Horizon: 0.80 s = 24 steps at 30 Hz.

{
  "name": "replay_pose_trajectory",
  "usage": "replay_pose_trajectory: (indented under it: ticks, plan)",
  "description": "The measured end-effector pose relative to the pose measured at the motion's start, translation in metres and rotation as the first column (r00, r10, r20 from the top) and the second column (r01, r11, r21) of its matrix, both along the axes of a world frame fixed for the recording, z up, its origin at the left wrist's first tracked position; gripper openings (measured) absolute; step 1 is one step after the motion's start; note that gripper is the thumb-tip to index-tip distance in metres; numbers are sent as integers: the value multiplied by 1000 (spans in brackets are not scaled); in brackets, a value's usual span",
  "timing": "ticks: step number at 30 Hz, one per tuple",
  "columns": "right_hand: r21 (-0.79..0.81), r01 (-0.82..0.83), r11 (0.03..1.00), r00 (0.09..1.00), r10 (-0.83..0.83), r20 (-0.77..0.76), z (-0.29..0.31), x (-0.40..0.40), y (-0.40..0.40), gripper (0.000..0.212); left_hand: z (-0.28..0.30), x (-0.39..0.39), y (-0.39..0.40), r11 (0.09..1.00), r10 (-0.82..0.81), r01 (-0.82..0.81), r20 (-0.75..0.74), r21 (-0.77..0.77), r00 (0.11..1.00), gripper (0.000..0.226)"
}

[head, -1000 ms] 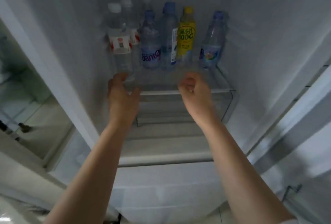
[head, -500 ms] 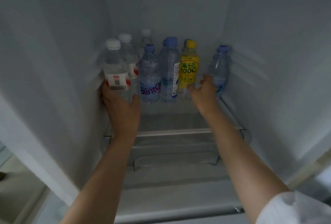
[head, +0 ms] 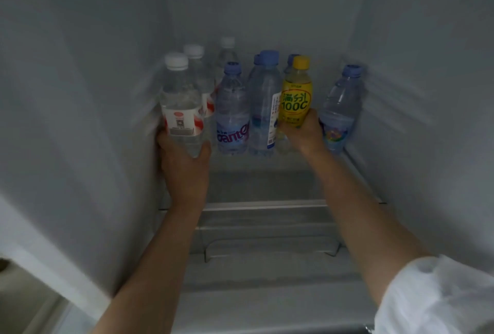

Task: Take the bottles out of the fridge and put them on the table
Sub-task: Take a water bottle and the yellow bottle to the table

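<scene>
Several bottles stand on a glass fridge shelf. My left hand grips the base of a clear water bottle with a white cap and red-and-white label at the front left. My right hand is closed around the lower part of a yellow bottle with a yellow cap, which sits raised above its neighbours. Between them stand a blue-capped bottle with a purple label and a taller blue-capped bottle. Another blue-capped bottle stands at the right wall.
More white-capped bottles and blue caps stand behind the front row. The fridge walls close in left and right. A lower shelf and drawer front lie below my forearms. My white sleeve shows bottom right.
Both hands reached deeper into the fridge. The left hand closed on the white-capped bottle, and the right hand took hold of the yellow bottle and lifted it slightly. The view moved closer.
</scene>
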State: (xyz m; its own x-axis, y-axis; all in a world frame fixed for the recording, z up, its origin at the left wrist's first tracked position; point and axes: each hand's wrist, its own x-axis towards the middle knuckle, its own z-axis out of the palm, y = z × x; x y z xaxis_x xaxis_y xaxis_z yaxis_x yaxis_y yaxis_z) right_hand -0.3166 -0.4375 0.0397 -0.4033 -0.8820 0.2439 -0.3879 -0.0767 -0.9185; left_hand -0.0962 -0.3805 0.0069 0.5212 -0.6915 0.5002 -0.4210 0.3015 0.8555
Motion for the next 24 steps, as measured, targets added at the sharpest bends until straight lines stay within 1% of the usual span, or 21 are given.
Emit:
replay_pose_trajectory:
  ticks: [4,6,9,12,15,19,22,24]
  plan:
    - [-23,85,996,996,-86,-25,0,-4,7,59,2,-3,6,1000,21,-21,1,-10,1000,72]
    - [-38,108,993,993,-110,-48,-2,-4,14,58,3,-5,11,999,23,-23,-15,-22,1000,69]
    - [-127,75,989,996,-80,-36,-10,-3,26,58,3,-8,22,999,6,-8,-59,-38,998,69]
    - [-207,58,977,998,-56,14,-17,-5,47,58,1,-14,37,994,-93,86,-129,-61,987,68]
    - [-229,21,973,999,-13,36,-13,-4,70,60,10,-20,48,989,-139,128,-186,-68,973,70]
    - [-224,-18,974,998,31,55,5,1,114,56,27,-23,72,983,-175,161,-180,-93,968,69]
    - [-160,-33,987,999,28,-38,18,8,156,62,30,-21,100,974,-221,206,-186,-93,957,71]
    - [-150,-13,989,995,-3,-104,21,15,187,60,26,-18,122,962,-273,261,-208,-87,939,71]
